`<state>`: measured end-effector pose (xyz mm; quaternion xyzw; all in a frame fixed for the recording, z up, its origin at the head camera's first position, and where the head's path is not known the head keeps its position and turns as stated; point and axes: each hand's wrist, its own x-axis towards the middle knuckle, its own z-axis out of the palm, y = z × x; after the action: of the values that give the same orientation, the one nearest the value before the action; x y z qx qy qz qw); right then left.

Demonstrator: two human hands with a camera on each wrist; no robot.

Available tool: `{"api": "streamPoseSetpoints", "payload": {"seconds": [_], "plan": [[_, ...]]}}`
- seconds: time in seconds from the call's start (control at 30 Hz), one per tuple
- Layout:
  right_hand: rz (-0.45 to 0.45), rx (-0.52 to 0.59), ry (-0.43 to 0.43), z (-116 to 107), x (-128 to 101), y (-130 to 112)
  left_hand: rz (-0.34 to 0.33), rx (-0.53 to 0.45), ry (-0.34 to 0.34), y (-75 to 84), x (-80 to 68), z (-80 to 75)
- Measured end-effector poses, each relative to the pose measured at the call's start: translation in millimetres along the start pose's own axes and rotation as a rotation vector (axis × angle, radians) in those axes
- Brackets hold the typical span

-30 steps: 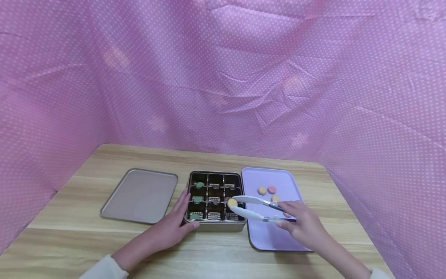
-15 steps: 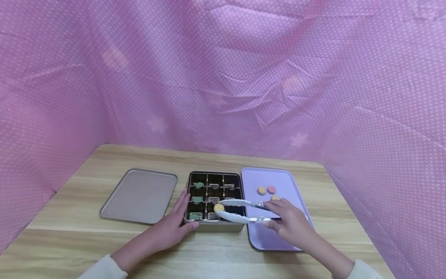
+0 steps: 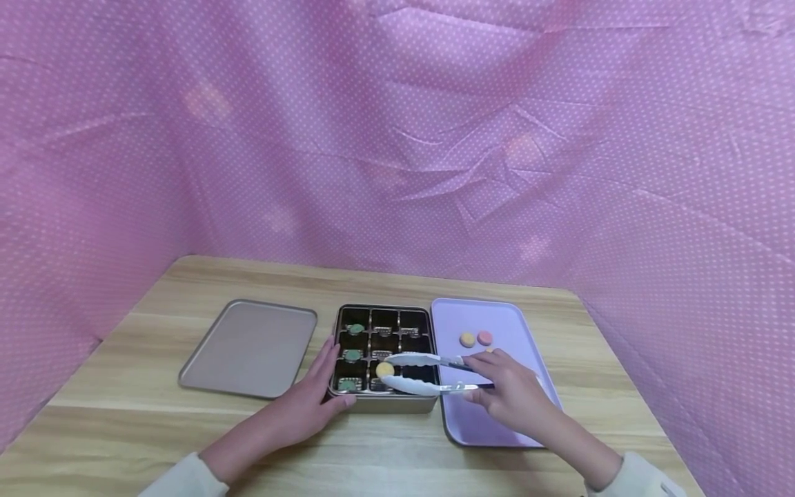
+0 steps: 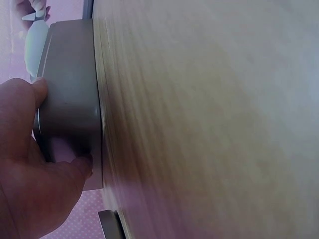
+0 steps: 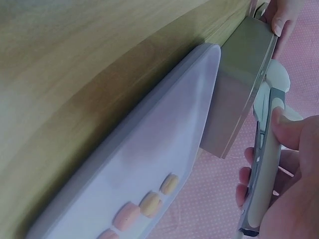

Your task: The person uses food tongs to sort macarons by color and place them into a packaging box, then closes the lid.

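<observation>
A metal tin box [image 3: 428, 324] with dark compartments stands at the table's middle; its wall shows in the wrist views [image 4: 72, 109] [image 5: 244, 84]. My left hand [image 3: 329, 376] grips its front left corner, fingers along the side and thumb on the front [image 4: 30, 169]. My right hand [image 3: 475, 376] holds white tongs [image 3: 422, 386] [image 5: 264, 174], which pinch a yellow macaron [image 3: 385, 370] over the front middle compartment. Three green macarons [image 3: 352, 355] fill the left column.
A lilac tray [image 3: 497, 414] right of the box carries an orange macaron [image 3: 467, 339] and a pink macaron [image 3: 484, 337]; the same tray [image 5: 149, 149] appears in the right wrist view. The box lid [image 3: 248, 348] lies to the left. Pink dotted cloth walls the table.
The tongs carried the yellow macaron leftward, from the box's right column to its middle front compartment. My right hand followed. The left hand stayed put.
</observation>
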<state>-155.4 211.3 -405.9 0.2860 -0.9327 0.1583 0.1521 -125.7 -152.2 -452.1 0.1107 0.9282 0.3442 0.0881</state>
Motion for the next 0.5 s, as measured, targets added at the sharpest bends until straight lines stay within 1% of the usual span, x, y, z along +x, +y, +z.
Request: {"api": "streamPoseSetpoints", "payload": {"seconds": [0.13,0.3,0.5], "plan": [[0.021,-0.013,-0.021,-0.4,0.8,-1.0,-0.002,-0.004,0.000,0.2,-0.1,-0.2],[0.044,-0.003,-0.037,-0.7,0.9,-1.6,-0.005,-0.005,-0.002,0.7,-0.1,-0.3],[0.052,0.007,-0.047,-0.5,-0.1,-0.6,-0.009,-0.011,-0.003,1.7,0.1,-0.5]]}}
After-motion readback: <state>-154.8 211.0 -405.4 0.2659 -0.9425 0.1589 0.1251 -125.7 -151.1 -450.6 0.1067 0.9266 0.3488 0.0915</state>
